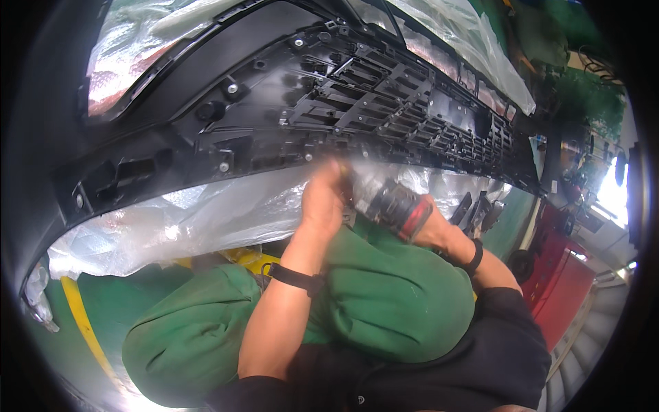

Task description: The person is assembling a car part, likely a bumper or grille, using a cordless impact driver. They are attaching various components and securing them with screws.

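Workshop floor, green with yellow line [77, 312]; big black plastic bumper panel [288, 103] overhead on clear plastic wrap [206, 220]. Left hand [322, 199] raised at panel's lower edge, grip unclear from blur. Right hand [429, 226] closed around black-and-red power driver [395, 206], just below that edge.

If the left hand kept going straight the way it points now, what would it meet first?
Most likely the lower edge of the black plastic bumper panel. The left hand points up at it, beside the power tool in the right hand; the remaining gap is unclear.

Car workshop, black bumper [206, 130] in plastic wrap [206, 220], red tool cabinet [566, 281], green floor [117, 302]
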Demonstrator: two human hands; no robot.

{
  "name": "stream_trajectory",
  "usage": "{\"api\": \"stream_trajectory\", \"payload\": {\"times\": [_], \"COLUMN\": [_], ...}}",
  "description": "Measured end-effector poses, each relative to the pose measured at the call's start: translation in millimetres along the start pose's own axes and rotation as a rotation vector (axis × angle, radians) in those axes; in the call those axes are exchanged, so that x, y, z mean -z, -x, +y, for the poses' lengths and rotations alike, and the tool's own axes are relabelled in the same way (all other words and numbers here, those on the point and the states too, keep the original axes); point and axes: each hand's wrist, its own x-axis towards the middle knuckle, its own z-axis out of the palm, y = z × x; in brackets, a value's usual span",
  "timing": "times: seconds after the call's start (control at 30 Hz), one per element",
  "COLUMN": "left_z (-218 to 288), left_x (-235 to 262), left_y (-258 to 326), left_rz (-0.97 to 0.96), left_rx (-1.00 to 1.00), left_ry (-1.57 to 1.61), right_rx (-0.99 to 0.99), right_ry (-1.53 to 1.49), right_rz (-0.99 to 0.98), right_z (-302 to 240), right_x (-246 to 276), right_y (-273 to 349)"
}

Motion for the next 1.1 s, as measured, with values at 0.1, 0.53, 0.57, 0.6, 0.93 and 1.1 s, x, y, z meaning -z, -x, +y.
{"api": "stream_trajectory", "payload": {"times": [0.1, 0.53, 0.57, 0.6, 0.93, 1.1], "left_z": [-5, -59, -60, -61, -68, -69], "left_x": [-20, -43, -40, -38, -33, -31], "left_y": [2, -48, -50, -51, -69, -69], "left_rz": [0.040, 0.005, 0.002, -0.001, 0.030, 0.044], "left_rx": [0.118, 0.310, 0.309, 0.308, 0.302, 0.318], "left_ry": [-0.074, -0.121, -0.117, -0.113, -0.097, -0.092], "right_rx": [-0.138, -0.274, -0.261, -0.249, -0.296, -0.259], "right_ry": [-0.109, 0.108, 0.089, 0.070, 0.093, 0.212], "right_rz": [0.036, 0.050, 0.080, 0.110, 0.059, -0.033], "right_z": [3, 51, 49, 48, 54, 59], "right_x": [-3, -15, -14, -13, -5, -5], "right_y": [20, 53, 49, 46, 29, 36]}}
